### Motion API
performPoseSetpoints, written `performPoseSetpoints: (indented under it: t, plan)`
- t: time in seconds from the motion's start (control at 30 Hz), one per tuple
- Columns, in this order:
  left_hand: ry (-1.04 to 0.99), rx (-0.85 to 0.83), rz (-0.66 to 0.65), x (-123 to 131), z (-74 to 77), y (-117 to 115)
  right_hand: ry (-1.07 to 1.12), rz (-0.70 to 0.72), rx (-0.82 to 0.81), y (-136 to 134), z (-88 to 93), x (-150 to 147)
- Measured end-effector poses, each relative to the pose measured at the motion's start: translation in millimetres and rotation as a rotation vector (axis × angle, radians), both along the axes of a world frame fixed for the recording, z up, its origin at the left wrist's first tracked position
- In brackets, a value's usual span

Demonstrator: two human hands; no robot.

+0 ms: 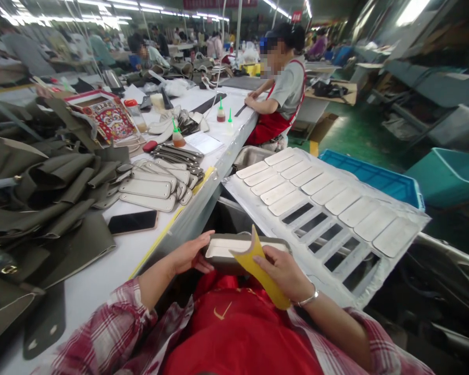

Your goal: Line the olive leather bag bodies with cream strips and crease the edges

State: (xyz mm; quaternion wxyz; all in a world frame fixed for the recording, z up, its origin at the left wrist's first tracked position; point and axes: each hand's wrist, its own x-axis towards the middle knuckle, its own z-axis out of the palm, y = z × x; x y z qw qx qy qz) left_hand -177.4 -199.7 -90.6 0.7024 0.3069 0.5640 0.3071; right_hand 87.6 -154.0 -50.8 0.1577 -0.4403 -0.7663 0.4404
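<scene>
Overall, long white desk (119,258) running away on the left, yellow strip (157,244) along its edge. To the right, white slotted panel (275,232), pale rounded plates (338,199) lying in rows, dark openings (324,239) toward near end. Blue crate (375,176) just beyond. On desk, far left, heap of olive pieces (62,208); just beside, stack of cream strips (146,188). Above red apron (238,328), shallow olive-rimmed case (224,250), pale inside showing. Across its front, curved yellow piece (271,284), tilted. Left hand (189,255) at case's left end, fingers grasping its edge above and below. Right hand (285,268) with fingers pinching yellow piece; cannot tell whether touching case too. Near the strips, dark-screened phone (133,222) lying flat. On right wrist, silvery bracelet (308,300).
</scene>
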Motion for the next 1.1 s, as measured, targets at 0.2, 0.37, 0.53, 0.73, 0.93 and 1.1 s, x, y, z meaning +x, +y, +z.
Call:
performPoseSetpoints:
  t: [0.2, 0.37, 0.53, 0.73, 0.93, 1.1]
  plan:
    - [-0.349, -0.047, 0.241, 22, 0.7, -2, 0.292, -0.221, -0.361, -15, -14.4, -9]
    - [-0.439, 0.006, 0.362, 29, -6.0, -4, 0.336, -0.130, -0.678, -35, -28.4, -32]
    - [-0.578, 0.074, 0.416, 32, -12.9, -10, 0.328, -0.098, -0.852, -59, -46.8, -66]
    - [-0.694, 0.099, 0.401, 20, -22.7, -15, 0.391, -0.172, -0.899, -75, -59.5, -92]
    - [-0.772, 0.139, 0.374, 12, -37.2, -14, 0.493, -0.320, -0.993, -71, -67.6, -101]
    - [-0.677, 0.232, 0.395, 19, -34.2, -12, 0.474, -0.324, -1.130, -67, -74.3, -110]
